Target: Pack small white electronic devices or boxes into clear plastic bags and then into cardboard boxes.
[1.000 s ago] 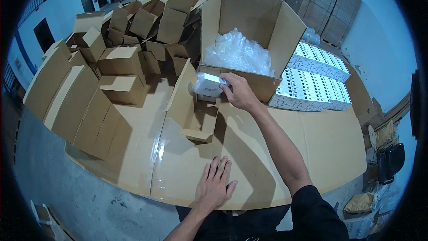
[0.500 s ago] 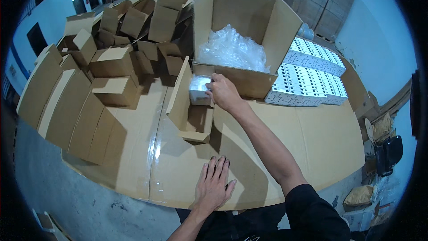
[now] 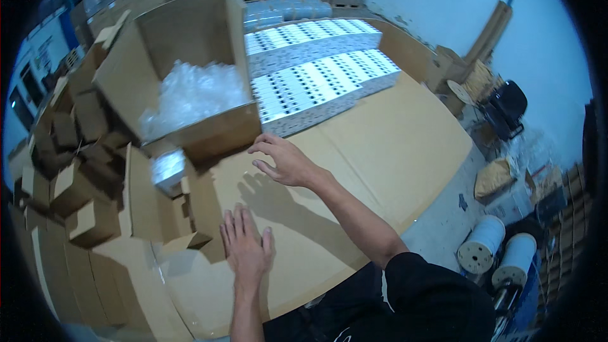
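My left hand (image 3: 246,247) lies flat on the cardboard-covered tabletop (image 3: 405,126), fingers stretched out, beside a small open carton (image 3: 142,206). Inside that carton's far end sits a white box wrapped in shiny clear plastic (image 3: 168,170); the near end shows bare cardboard. Above the table, just right of the large carton (image 3: 215,136), hovers my right hand (image 3: 284,161). Its fingers are apart and slightly curled, with nothing between them. The large carton holds a heap of crumpled clear plastic wrap (image 3: 196,92).
Long rows of white boxes with dark marks (image 3: 307,92) stand behind my right hand. Several open brown cartons (image 3: 88,183) crowd the left side. On the floor at right are cable spools (image 3: 482,244) and a black chair (image 3: 505,107).
My right hand has let go of the wrapped box and moved right, away from the small carton. The view has turned right. My left hand stays flat on the table.
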The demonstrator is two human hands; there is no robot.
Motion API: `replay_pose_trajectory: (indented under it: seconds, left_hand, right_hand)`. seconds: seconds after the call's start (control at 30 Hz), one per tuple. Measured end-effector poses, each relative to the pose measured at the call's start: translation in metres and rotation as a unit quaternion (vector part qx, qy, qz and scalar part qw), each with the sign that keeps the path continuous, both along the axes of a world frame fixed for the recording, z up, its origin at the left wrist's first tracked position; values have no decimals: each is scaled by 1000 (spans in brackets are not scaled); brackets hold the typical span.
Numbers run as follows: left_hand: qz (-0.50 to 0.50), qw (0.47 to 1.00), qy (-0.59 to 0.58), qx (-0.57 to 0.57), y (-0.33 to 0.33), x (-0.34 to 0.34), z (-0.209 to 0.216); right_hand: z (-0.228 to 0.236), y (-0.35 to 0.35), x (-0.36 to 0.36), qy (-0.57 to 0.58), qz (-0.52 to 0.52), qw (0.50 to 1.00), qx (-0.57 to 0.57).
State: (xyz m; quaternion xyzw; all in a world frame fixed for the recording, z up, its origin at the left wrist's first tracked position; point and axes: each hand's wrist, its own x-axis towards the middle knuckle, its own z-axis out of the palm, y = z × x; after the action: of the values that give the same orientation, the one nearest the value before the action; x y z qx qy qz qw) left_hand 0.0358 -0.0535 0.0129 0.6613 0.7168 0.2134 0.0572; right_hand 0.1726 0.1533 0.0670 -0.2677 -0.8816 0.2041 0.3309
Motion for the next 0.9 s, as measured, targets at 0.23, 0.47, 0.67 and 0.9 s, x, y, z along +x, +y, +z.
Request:
replay_pose_trajectory:
  seconds: [0.23, 0.47, 0.67, 0.9]
  left_hand:
    - [9, 1000, -25, 16, 61, -8, -3]
    - [-8, 1000, -25, 14, 59, -8, -1]
    - [-5, 1000, -17, 3, 62, -7, -1]
    - [-3, 1000, -22, 1, 63, -6, 1]
  right_hand:
    - [-7, 52, 136, -40, -151, 987, -28]
    - [-9, 111, 216, -68, -240, 968, -9]
    - [-14, 146, 226, -79, -301, 949, 53]
    - [-36, 165, 221, -102, -358, 911, 179]
